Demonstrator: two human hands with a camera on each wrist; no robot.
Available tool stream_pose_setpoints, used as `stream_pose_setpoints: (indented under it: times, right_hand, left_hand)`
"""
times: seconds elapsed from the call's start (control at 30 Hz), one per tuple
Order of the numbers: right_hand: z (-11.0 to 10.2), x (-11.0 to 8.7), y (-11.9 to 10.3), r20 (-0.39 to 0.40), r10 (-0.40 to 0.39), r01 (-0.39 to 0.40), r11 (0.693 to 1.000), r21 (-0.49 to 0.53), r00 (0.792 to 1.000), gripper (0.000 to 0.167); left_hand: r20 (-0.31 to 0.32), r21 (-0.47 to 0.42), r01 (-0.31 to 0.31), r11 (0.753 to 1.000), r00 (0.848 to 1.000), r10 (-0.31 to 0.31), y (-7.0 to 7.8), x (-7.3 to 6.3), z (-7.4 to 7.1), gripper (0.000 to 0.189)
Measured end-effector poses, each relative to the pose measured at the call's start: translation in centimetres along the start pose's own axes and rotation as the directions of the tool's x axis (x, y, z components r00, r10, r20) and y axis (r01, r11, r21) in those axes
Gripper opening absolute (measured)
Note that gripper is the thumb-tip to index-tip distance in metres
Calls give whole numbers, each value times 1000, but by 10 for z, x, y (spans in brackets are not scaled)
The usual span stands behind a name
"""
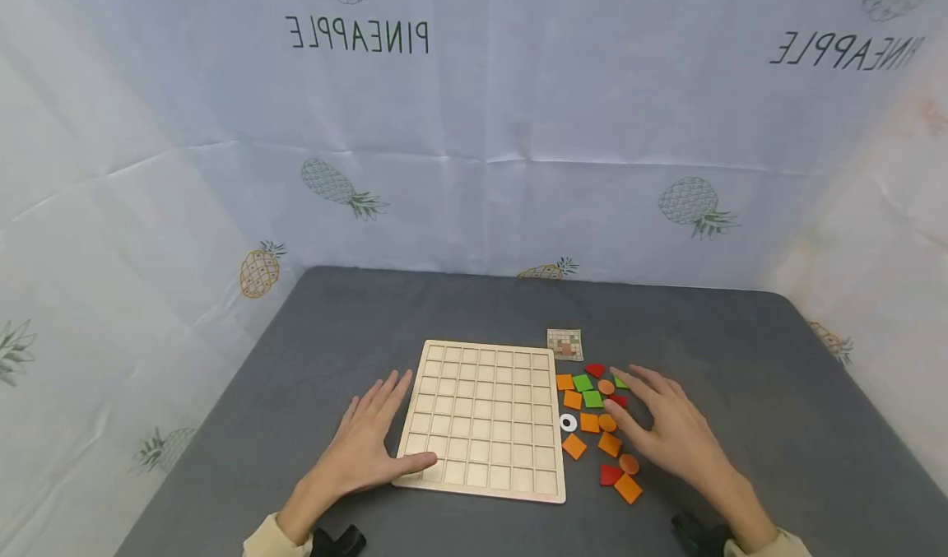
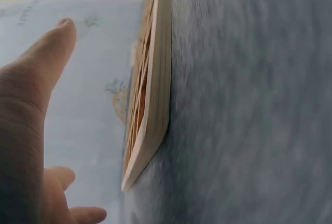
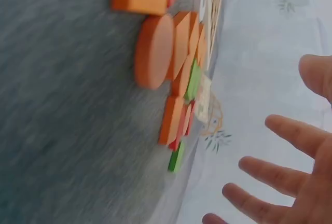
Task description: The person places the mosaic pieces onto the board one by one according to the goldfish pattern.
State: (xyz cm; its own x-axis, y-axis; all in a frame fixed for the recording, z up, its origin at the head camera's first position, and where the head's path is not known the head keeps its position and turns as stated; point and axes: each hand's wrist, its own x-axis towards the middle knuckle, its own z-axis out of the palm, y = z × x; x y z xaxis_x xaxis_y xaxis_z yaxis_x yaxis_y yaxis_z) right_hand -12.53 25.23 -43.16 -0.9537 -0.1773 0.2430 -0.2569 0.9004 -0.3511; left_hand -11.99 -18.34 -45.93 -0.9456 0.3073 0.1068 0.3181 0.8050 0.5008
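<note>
A square wooden grid board (image 1: 481,421) lies on the grey table, its shallow cells bare. My left hand (image 1: 366,442) is at the board's left edge, fingers spread and thumb over the near left corner, holding nothing. To the right of the board lies a loose group of small pieces: orange squares (image 1: 573,447), orange discs (image 1: 629,464), green pieces (image 1: 592,399), red pieces (image 1: 611,475) and one white ring with a dark centre (image 1: 568,423). My right hand (image 1: 674,433), fingers apart, hovers at the right side of these pieces with nothing in it and hides part of a green one.
A small printed pattern card (image 1: 565,345) lies by the board's far right corner. The grey table (image 1: 415,302) ends at a hanging white cloth (image 1: 481,211) with pineapple prints, which also hangs along both sides. Dark wrist straps show at both sleeves.
</note>
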Motion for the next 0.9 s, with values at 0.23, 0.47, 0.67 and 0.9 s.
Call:
stream_pose_setpoints:
  times: [0.23,0.47,0.67,0.9]
  right_hand:
    - [0,11,-16,-32,-9,13,990,138,999,51]
    - [7,22,-22,-7,-48,48,974,222,999,45]
    - [14,31,-25,67,-88,63,947,316,994,38]
    - [18,34,-20,104,-119,76,934,349,987,35]
  left_hand:
    - [-16,-94,-16,995,1000,15,-5,-1,8,119]
    - [-66,-97,-64,993,996,57,-13,-2,15,121]
    - [-91,-67,-72,995,994,66,-16,-4,22,121]
    - [-93,-49,-87,995,992,83,-16,-2,25,124]
